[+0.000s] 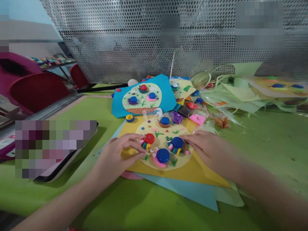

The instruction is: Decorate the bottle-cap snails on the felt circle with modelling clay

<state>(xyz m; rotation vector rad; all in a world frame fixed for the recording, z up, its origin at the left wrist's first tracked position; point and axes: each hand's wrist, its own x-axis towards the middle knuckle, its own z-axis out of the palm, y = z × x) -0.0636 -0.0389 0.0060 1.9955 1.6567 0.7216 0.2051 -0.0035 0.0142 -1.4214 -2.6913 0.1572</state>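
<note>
A yellow card (192, 170) with a pale round picture lies in front of me on the green table (264, 141). Bottle-cap snails are stuck on it: a red cap (149, 138), a blue cap (177, 142), a lower blue cap (163, 155) and a far blue cap (165, 120). My left hand (117, 155) rests on the card's left side, its fingers curled together at the red-cap snail. My right hand (207, 147) lies on the right side, its fingertips pinched at the blue-cap snail. Whether either hand grips something small I cannot make out.
A finished blue card (166, 96) with cap snails lies behind. Clay pieces in plastic wrap (185, 112) and green paper scraps (240, 93) are at the back right. A tablet (55, 150) lies left. A perforated metal screen (144, 38) stands behind; red chairs (36, 89) at far left.
</note>
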